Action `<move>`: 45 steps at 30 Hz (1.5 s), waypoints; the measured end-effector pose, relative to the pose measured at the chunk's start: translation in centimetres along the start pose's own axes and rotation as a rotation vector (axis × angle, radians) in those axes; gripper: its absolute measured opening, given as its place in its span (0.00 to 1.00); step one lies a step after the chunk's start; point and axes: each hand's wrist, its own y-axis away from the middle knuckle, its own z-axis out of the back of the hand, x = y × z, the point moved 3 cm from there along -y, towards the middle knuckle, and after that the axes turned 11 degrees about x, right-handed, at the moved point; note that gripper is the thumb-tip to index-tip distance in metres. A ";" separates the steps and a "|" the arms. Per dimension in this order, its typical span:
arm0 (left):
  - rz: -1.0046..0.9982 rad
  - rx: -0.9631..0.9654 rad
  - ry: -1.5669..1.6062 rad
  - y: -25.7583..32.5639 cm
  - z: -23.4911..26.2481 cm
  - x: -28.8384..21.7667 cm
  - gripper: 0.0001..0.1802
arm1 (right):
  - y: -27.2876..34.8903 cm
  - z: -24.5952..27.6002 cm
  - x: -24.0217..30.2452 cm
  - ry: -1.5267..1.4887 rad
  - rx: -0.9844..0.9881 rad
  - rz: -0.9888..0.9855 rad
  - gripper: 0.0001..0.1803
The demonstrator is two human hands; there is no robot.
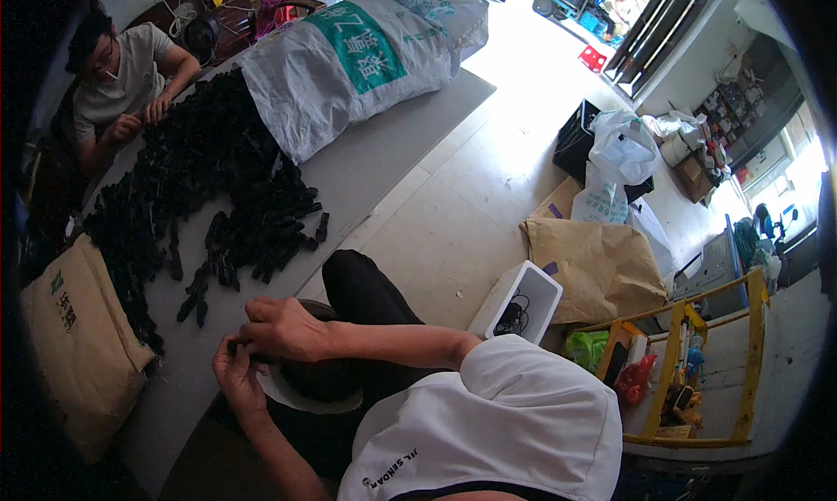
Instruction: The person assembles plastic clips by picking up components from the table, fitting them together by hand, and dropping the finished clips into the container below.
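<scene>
My left hand (239, 381) and my right hand (288, 328) meet over my lap at the table's edge. Their fingers are closed together around a small black piece, mostly hidden by the fingertips. Just beneath them, a round pale-rimmed container (336, 405) rests by my legs with dark contents, partly covered by my right forearm. Beyond my hands, a large heap of small black elongated parts (209, 143) spreads across the grey table (384, 143). Some of these parts lie loose at the heap's near edge.
A big white woven sack (296, 91) lies on the table behind the heap; a brown sack (83, 344) sits at left. Across the table a co-worker (131, 82) handles parts. On the floor at right are a white foam box (523, 300) and brown paper sack (597, 270).
</scene>
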 end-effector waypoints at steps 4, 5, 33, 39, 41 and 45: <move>-0.024 -0.004 0.018 -0.2 -1.2 -0.4 0.14 | 0.1 0.1 -0.6 -0.067 0.145 0.039 0.12; -0.023 0.001 0.019 -0.3 -1.2 -0.3 0.14 | 0.0 0.1 -0.9 -0.194 0.130 -0.069 0.13; -0.161 -0.046 -0.112 0.6 -5.3 -2.5 0.16 | 3.4 1.1 -0.5 -1.046 -0.096 -0.466 0.06; -0.181 -0.070 -0.279 1.5 -5.5 -2.6 0.15 | 3.4 1.0 0.4 -0.987 -0.075 -0.491 0.08; -0.159 -0.061 -0.379 1.7 -5.4 -2.7 0.15 | 3.6 1.1 0.4 -0.961 -0.093 -0.500 0.07; -0.251 -0.061 -0.465 1.8 -6.1 -2.5 0.15 | 4.1 1.6 -0.3 -0.766 -0.114 -0.517 0.09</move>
